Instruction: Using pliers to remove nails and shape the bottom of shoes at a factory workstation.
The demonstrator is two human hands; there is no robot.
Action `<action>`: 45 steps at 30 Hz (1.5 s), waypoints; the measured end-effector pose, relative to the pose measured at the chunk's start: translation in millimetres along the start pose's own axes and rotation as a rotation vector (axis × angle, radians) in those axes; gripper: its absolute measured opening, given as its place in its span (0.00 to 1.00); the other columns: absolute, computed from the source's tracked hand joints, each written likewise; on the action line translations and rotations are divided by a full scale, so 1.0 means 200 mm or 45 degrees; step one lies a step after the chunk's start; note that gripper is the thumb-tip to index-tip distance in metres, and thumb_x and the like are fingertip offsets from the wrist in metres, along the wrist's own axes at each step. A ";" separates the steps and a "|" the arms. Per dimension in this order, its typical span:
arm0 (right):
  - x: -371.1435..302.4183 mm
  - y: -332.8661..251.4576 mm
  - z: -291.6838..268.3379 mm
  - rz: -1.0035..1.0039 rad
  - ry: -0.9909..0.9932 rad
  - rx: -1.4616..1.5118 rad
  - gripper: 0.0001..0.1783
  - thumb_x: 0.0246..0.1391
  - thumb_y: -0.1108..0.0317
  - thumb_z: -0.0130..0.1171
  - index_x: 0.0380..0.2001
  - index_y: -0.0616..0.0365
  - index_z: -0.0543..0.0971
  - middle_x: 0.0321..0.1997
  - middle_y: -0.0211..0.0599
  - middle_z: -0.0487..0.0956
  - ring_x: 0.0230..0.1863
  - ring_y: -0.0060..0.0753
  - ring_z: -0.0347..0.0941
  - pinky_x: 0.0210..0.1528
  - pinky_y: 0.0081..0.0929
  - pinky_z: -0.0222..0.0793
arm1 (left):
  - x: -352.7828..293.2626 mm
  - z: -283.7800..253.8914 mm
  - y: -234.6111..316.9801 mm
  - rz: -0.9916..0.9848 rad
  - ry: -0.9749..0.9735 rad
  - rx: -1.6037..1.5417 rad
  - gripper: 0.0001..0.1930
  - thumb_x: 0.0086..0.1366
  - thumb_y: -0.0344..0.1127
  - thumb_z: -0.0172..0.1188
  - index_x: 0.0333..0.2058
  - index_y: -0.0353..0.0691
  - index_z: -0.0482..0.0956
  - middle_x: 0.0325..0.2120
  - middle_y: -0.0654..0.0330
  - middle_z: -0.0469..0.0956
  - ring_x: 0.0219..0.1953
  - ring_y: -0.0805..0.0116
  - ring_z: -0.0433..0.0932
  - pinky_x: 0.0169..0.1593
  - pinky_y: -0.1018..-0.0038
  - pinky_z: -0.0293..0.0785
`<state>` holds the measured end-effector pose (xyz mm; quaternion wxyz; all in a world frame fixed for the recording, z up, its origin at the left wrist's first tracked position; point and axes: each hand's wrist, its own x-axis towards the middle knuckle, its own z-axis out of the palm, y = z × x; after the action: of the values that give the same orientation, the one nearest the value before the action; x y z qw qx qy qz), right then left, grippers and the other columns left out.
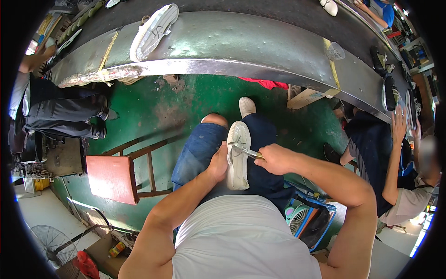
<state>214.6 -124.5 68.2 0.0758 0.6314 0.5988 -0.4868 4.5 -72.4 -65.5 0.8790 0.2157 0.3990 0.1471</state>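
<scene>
Clasping 1 metal tool [251, 152] are the right fingers [268, 159], while left fingers [222, 152] grip 1 pale shoe [239, 174].

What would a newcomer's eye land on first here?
Probably the pale shoe over the person's lap near the centre, with the left hand at its side and the right hand holding a pliers-like tool over it. Next, the red-topped stool on the green floor at left, and a second shoe on the metal bench, upper left.
</scene>
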 end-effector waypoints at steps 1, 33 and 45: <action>0.01 0.02 0.05 -0.074 0.130 0.055 0.19 0.63 0.57 0.56 0.34 0.66 0.78 0.31 0.57 0.80 0.37 0.61 0.78 0.40 0.49 0.72 | -0.01 -0.01 0.00 0.009 -0.008 -0.063 0.31 0.77 0.59 0.35 0.60 0.38 0.69 0.52 0.53 0.76 0.54 0.61 0.76 0.60 0.61 0.72; -0.01 0.13 0.08 -0.224 0.509 0.819 0.22 0.70 0.54 0.46 0.34 0.66 0.75 0.23 0.38 0.79 0.26 0.32 0.78 0.29 0.31 0.72 | 0.01 0.16 0.16 0.045 0.085 0.468 0.23 0.66 0.40 0.60 0.55 0.34 0.70 0.44 0.53 0.78 0.45 0.64 0.78 0.51 0.66 0.75; -0.01 0.09 -0.01 0.089 0.311 0.153 0.22 0.64 0.54 0.54 0.33 0.67 0.77 0.30 0.61 0.79 0.36 0.65 0.77 0.39 0.50 0.71 | 0.03 0.11 0.17 -0.010 0.025 0.587 0.28 0.63 0.38 0.64 0.57 0.31 0.67 0.49 0.50 0.76 0.51 0.62 0.76 0.57 0.65 0.72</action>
<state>230.6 -130.1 61.9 -0.0184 0.7099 0.5510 -0.4384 22.5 -46.5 -39.9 0.8031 0.4078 0.4315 0.0505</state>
